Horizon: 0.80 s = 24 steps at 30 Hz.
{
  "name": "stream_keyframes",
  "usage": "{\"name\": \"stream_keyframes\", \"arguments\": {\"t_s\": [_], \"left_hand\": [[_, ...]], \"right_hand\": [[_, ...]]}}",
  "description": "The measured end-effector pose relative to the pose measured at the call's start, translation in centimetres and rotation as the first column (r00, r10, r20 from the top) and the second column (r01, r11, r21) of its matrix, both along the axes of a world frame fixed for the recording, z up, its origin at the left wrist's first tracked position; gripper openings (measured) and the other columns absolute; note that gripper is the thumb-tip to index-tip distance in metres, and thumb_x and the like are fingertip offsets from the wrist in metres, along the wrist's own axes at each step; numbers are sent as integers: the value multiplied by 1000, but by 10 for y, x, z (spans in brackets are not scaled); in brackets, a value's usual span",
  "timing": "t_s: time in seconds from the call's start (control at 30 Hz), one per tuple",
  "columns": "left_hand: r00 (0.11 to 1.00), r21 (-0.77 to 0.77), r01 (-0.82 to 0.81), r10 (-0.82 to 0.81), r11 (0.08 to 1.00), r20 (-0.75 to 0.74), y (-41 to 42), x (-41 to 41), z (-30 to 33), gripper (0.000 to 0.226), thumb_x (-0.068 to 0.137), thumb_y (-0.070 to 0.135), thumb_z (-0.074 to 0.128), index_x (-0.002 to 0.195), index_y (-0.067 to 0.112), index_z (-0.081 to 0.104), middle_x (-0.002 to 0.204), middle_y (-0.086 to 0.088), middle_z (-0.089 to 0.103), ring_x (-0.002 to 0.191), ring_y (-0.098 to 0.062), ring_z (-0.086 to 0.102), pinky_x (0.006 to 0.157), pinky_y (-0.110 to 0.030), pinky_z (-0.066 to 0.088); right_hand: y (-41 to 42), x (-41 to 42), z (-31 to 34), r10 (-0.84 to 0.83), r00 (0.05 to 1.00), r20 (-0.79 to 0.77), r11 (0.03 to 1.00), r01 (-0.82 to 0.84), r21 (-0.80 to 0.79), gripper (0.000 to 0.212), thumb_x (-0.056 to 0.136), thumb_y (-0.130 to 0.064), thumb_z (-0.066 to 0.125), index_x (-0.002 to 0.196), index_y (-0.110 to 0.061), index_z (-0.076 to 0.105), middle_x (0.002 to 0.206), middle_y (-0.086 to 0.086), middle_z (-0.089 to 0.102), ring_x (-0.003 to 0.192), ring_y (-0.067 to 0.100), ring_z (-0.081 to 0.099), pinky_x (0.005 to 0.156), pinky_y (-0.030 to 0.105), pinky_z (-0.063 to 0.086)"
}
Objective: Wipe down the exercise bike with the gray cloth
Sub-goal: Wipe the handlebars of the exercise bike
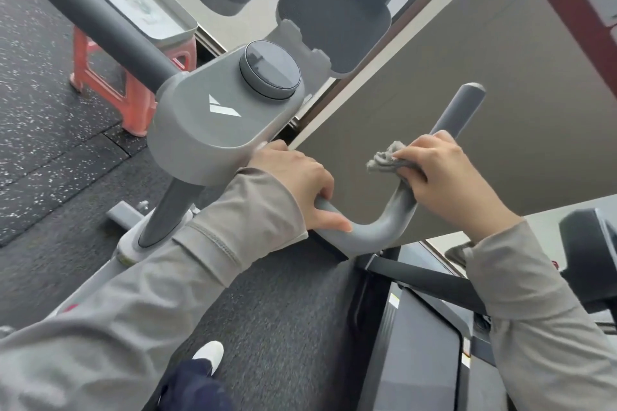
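The right hand [444, 177] is clutching the gray cloth [384, 160] around the handlebar [374, 230]; the left hand [300, 183] is gripping it, bracing. Better wrapping fully, sliding beyond the fingers [414, 173] toward the tip.

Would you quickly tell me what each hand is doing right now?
Left hand: grips the bike handlebar.
Right hand: holds the gray cloth wrapped on the handlebar.

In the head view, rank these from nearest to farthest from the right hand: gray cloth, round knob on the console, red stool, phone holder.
From the right hand:
1. gray cloth, gripped in that hand against the handlebar.
2. round knob, up and left on the console.
3. phone holder, above the knob; close to call with the knob.
4. red stool, far left on the floor.
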<state>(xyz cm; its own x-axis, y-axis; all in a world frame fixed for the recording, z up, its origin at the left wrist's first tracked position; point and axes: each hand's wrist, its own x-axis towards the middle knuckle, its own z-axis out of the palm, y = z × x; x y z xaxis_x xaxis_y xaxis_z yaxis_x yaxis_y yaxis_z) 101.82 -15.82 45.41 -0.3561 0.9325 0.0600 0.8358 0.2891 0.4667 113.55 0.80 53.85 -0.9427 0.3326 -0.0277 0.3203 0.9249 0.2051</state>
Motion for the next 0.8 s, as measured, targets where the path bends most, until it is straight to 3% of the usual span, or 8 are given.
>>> {"name": "stream_keyframes", "arguments": {"t_s": [0.13, 0.23, 0.33, 0.43, 0.53, 0.67, 0.8], "left_hand": [[1000, -48, 0, 2, 999, 24, 1, -1, 5, 53, 64, 80, 49, 88, 35, 65, 102, 15, 67, 98, -10, 57, 85, -28, 27], [996, -58, 18, -13, 998, 86, 8, 3, 13, 51, 65, 78, 52, 89, 34, 65, 98, 17, 65, 97, -10, 56, 79, -27, 27], [974, -71, 89, -72, 993, 214, 24, 15, 22, 52, 70, 72, 54, 101, 32, 64, 100, 13, 65, 95, -12, 55, 77, -27, 39], [947, -138, 137, -89, 981, 310, 46, 32, 28, 58, 72, 70, 55, 114, 30, 57, 112, 6, 63, 107, -19, 57, 90, -37, 47], [937, -183, 143, -74, 973, 342, 64, 45, 30, 64, 72, 69, 58, 116, 23, 55, 112, 2, 63, 107, -24, 58, 93, -44, 48], [925, -155, 125, -59, 980, 375, 77, 53, 25, 62, 74, 61, 64, 115, 16, 54, 112, -4, 63, 104, -29, 59, 87, -38, 48], [912, -105, 112, -60, 988, 407, 81, 54, 22, 69, 72, 56, 68, 123, 18, 41, 110, -6, 62, 102, -33, 59, 80, -38, 44]], "right_hand": [[-23, 2, -6, 128, 978, 165, 988, -111, -112, 19, 89, -8, 58, 101, -8, 72, 93, 10, 68, 92, 30, 53, 87, 29, 35], [-31, 6, -11, 145, 960, 240, 983, -111, -148, 23, 93, -13, 51, 107, -15, 69, 98, 4, 64, 97, 22, 44, 85, 27, 35], [-21, 5, -6, 119, 967, 227, 988, -92, -126, 25, 94, -12, 50, 109, -16, 69, 101, 5, 62, 99, 22, 41, 87, 31, 38], [0, -1, 2, 78, 981, 178, 996, -71, -46, 25, 92, -7, 52, 109, -12, 70, 102, 9, 62, 100, 27, 43, 87, 34, 39], [23, -11, 11, 55, 989, 135, 997, -62, 53, 23, 90, -4, 54, 105, -8, 71, 99, 12, 62, 101, 30, 44, 86, 35, 39], [39, -25, 21, 108, 975, 193, 973, -143, 180, 23, 84, 1, 55, 99, -6, 72, 94, 12, 65, 99, 31, 45, 85, 36, 40], [52, -40, 46, 109, 989, 96, 973, -126, 192, 21, 82, 1, 59, 99, -4, 71, 92, 17, 67, 98, 34, 46, 82, 42, 43]]}}
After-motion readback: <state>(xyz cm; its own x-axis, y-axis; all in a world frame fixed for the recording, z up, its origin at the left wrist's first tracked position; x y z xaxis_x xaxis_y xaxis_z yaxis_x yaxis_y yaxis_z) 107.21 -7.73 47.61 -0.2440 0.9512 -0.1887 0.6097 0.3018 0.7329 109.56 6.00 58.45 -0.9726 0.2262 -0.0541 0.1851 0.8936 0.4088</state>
